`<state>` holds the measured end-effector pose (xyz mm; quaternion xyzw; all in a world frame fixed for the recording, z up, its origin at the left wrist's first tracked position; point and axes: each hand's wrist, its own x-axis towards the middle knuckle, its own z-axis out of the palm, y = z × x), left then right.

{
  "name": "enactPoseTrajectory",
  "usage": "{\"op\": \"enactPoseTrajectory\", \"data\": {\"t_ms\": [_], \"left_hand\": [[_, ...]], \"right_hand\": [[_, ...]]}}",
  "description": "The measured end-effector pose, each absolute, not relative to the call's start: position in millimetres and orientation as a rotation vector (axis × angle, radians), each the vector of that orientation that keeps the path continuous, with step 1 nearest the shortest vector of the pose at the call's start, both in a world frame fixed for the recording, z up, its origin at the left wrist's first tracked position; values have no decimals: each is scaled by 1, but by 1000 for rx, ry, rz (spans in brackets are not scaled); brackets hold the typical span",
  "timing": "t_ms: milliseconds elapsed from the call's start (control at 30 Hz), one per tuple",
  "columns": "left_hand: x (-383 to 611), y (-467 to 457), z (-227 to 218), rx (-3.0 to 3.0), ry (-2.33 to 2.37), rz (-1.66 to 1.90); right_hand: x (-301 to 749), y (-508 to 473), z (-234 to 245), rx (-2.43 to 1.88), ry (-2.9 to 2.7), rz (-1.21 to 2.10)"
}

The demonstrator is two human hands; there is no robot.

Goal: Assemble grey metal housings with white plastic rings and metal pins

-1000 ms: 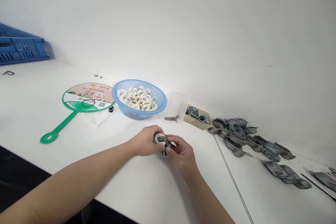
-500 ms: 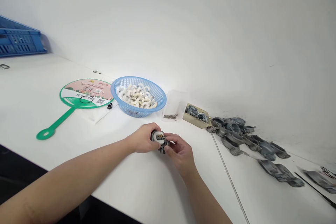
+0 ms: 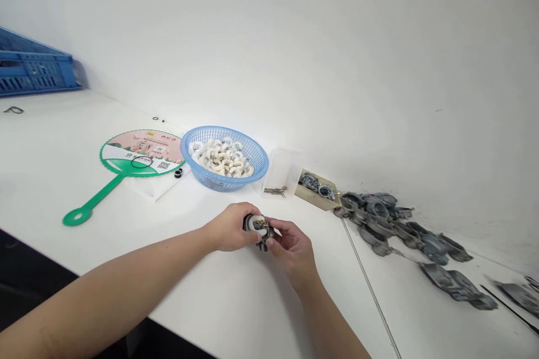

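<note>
Both my hands hold one dark grey metal housing point(image 3: 263, 243) just above the white table. A white ring-shaped insert point(image 3: 254, 223) sits inside it, with a small brass-coloured piece at its middle. My left hand point(image 3: 233, 228) grips the housing from the left, its thumb on the near rim. My right hand point(image 3: 293, 251) pinches the right side between thumb and fingers. Part of the housing is hidden by my fingers. Just beyond my hands stands a blue plastic basket point(image 3: 210, 179) heaped with white rings point(image 3: 221, 157).
A clear plastic box point(image 3: 282, 165) with thin metal pins point(image 3: 275, 191) and a tan box point(image 3: 314, 196) of metal parts stand at the back. Several grey metal housings point(image 3: 377, 224) lie to the right. A green-handled fan point(image 3: 99, 196) and a blue crate point(image 3: 37, 73) are on the left.
The whole view has shifted slightly, so things sit a little lower and to the right. The housing has turned slightly in my hands, and both hands keep their hold.
</note>
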<state>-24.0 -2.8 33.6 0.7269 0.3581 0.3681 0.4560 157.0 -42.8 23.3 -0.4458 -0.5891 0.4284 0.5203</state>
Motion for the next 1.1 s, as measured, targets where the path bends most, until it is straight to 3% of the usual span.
{"op": "enactPoseTrajectory", "data": {"t_ms": [467,633,1100], "left_hand": [[-24,-6,40,2090,882,955],[-22,-6,37,2009,896,930],[-25,-5,38,1911,836,889]], "right_hand": [[155,-43,20,-1069,-1415,972],[157,-43,21,-1203,-1427,827],[157,-44,27,-1195,-1438,852]]}}
